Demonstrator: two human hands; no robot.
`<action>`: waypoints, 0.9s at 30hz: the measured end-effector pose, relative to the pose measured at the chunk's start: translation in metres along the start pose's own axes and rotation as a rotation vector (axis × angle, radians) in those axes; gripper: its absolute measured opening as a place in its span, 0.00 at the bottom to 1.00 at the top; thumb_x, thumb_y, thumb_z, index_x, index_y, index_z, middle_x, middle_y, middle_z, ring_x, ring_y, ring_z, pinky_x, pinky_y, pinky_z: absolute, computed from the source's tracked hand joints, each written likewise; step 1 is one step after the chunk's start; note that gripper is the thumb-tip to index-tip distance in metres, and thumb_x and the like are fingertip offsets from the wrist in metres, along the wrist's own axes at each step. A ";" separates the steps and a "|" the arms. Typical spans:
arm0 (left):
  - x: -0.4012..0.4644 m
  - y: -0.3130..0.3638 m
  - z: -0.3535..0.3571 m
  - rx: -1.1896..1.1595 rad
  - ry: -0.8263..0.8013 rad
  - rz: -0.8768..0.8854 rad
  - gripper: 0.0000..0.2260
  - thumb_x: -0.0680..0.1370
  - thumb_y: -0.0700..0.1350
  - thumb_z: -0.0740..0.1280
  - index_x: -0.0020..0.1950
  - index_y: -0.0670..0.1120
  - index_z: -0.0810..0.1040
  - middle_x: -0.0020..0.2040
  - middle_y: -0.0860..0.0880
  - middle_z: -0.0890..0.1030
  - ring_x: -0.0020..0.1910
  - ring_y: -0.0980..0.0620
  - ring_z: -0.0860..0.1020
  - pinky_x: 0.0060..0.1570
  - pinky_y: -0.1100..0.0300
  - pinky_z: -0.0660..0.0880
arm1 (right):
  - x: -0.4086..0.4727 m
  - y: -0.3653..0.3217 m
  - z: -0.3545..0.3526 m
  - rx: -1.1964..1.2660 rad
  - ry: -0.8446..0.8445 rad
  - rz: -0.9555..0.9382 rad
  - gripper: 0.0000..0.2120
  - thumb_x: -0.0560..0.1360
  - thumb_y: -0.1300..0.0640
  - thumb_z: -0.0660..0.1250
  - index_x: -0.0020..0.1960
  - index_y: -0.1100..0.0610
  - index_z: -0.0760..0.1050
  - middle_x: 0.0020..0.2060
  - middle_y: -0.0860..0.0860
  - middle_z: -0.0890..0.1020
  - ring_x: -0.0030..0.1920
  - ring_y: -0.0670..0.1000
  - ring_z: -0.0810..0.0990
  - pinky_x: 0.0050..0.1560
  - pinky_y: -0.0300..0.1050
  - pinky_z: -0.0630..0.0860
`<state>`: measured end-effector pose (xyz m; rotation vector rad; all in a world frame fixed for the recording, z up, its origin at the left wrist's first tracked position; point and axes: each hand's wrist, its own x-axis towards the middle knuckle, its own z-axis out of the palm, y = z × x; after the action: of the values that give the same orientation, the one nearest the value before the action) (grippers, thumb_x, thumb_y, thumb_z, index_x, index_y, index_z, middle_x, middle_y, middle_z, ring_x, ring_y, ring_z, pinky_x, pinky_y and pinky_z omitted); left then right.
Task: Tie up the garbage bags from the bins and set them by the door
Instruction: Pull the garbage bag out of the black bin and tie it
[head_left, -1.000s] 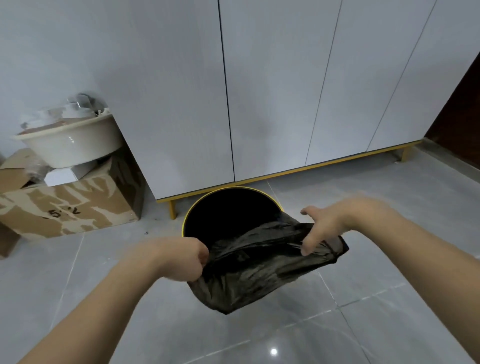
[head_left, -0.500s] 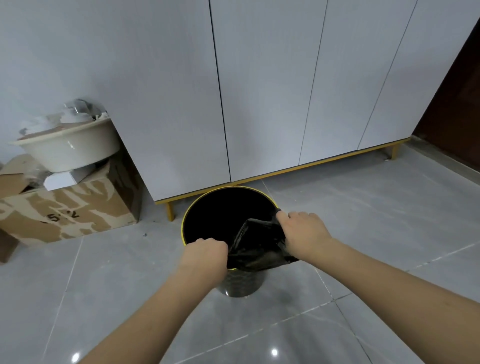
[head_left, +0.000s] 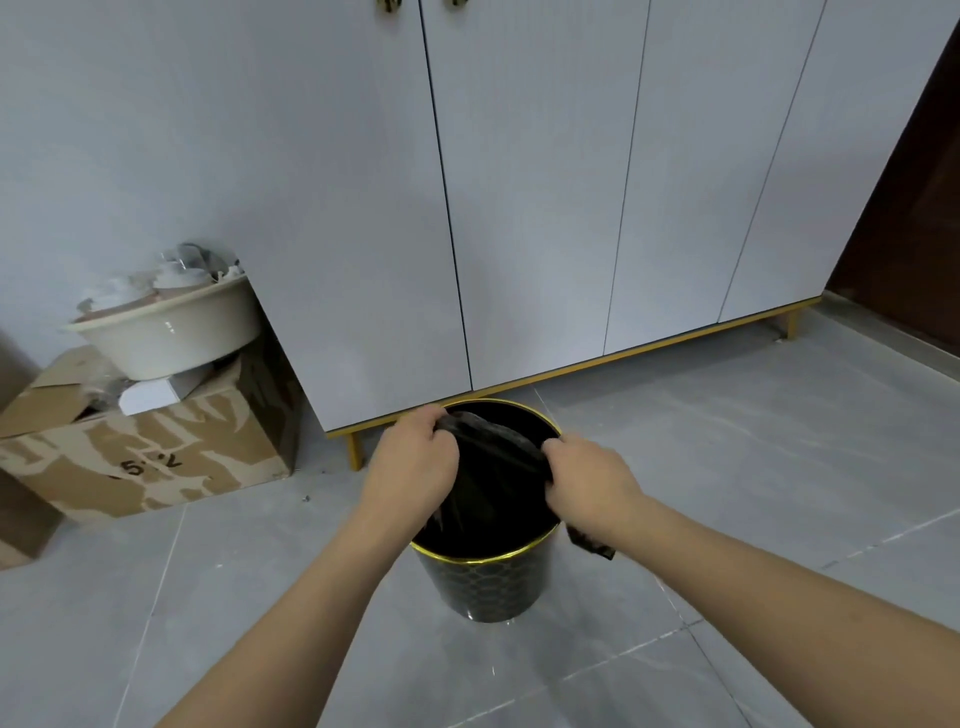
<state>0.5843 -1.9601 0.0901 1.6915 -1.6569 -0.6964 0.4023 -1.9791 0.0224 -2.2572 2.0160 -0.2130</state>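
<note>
A round black bin (head_left: 483, 587) with a gold rim and a faint honeycomb pattern stands on the grey tiled floor in front of a white cabinet. A black garbage bag (head_left: 493, 441) is stretched across the bin's mouth and hangs down inside it. My left hand (head_left: 415, 462) is closed on the bag's left end over the far left rim. My right hand (head_left: 587, 483) grips the bag's right end over the right rim, and a loose corner of the bag (head_left: 592, 543) sticks out below my right wrist.
White cabinet doors (head_left: 519, 208) on thin gold legs rise right behind the bin. To the left, a cardboard box (head_left: 145, 457) carries a cream basin (head_left: 166, 332) filled with several items. A dark wooden door (head_left: 909, 218) is at the right edge.
The bag, held wide and in front of the bin a second ago, has been brought together and lowered into the bin's mouth. Both hands moved closer together over the rim.
</note>
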 end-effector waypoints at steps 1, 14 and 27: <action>-0.001 0.007 -0.007 -0.028 0.027 0.002 0.10 0.72 0.35 0.54 0.35 0.45 0.71 0.25 0.52 0.68 0.27 0.51 0.67 0.29 0.59 0.62 | 0.005 0.003 -0.013 0.055 0.010 0.033 0.11 0.72 0.59 0.59 0.53 0.54 0.74 0.49 0.54 0.79 0.49 0.59 0.80 0.43 0.46 0.72; -0.047 0.130 -0.033 -0.926 -0.461 -0.160 0.09 0.69 0.41 0.61 0.41 0.38 0.77 0.35 0.41 0.80 0.33 0.44 0.80 0.37 0.56 0.80 | 0.012 0.046 -0.184 0.416 0.213 -0.015 0.10 0.67 0.69 0.54 0.36 0.59 0.71 0.36 0.54 0.78 0.40 0.56 0.75 0.38 0.47 0.69; -0.066 0.047 0.080 -0.164 -0.730 -0.163 0.14 0.70 0.52 0.65 0.48 0.44 0.80 0.46 0.43 0.84 0.47 0.43 0.83 0.54 0.47 0.79 | -0.020 0.109 -0.078 -0.436 -0.411 0.054 0.14 0.76 0.60 0.60 0.61 0.59 0.72 0.62 0.59 0.71 0.58 0.61 0.75 0.55 0.52 0.74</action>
<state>0.4890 -1.9006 0.0702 1.5538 -1.8576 -1.6285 0.2801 -1.9704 0.0792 -2.2146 2.0302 0.7022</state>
